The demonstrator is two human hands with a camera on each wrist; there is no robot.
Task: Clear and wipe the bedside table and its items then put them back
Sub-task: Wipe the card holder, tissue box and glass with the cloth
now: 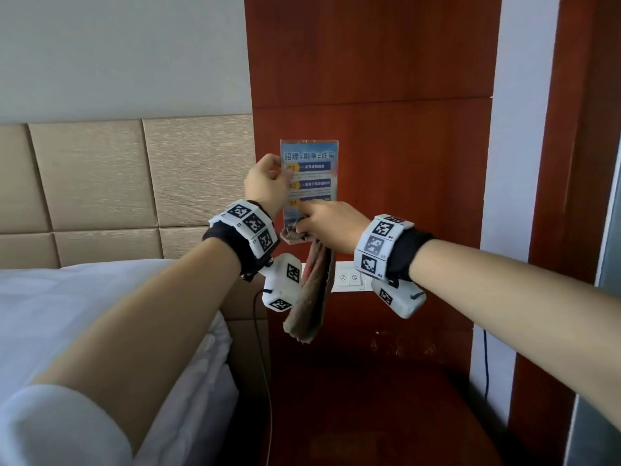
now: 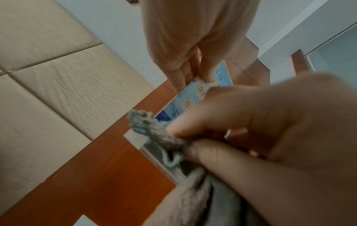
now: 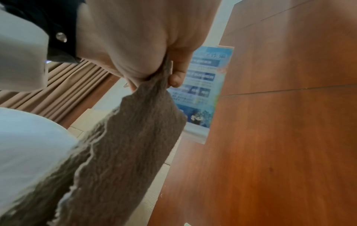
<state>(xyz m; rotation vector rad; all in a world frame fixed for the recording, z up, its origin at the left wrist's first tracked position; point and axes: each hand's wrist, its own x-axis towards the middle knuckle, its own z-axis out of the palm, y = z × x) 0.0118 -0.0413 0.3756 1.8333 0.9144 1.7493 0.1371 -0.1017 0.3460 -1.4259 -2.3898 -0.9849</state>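
A clear stand with a blue printed notice (image 1: pixel 311 169) is held up in front of the wooden wall panel. My left hand (image 1: pixel 277 174) pinches its left edge, thumb on the front. My right hand (image 1: pixel 307 220) grips a bunched brown cloth (image 1: pixel 312 290) and holds it against the lower part of the notice; the rest of the cloth hangs down. In the left wrist view, my left hand (image 2: pixel 195 71) holds the notice (image 2: pixel 193 97) above the cloth (image 2: pixel 154 131). In the right wrist view, the cloth (image 3: pixel 125 145) trails from my right hand (image 3: pixel 170 76) beside the notice (image 3: pixel 203 79).
The dark wooden bedside table top (image 1: pixel 369 398) lies below my hands. A bed with white sheets (image 1: pixel 84 314) and a padded beige headboard (image 1: pixel 100 183) are to the left. A white switch panel (image 1: pixel 347 277) sits on the wood panel (image 1: pixel 403 95). A black cable (image 1: pixel 265 348) hangs from my left wrist.
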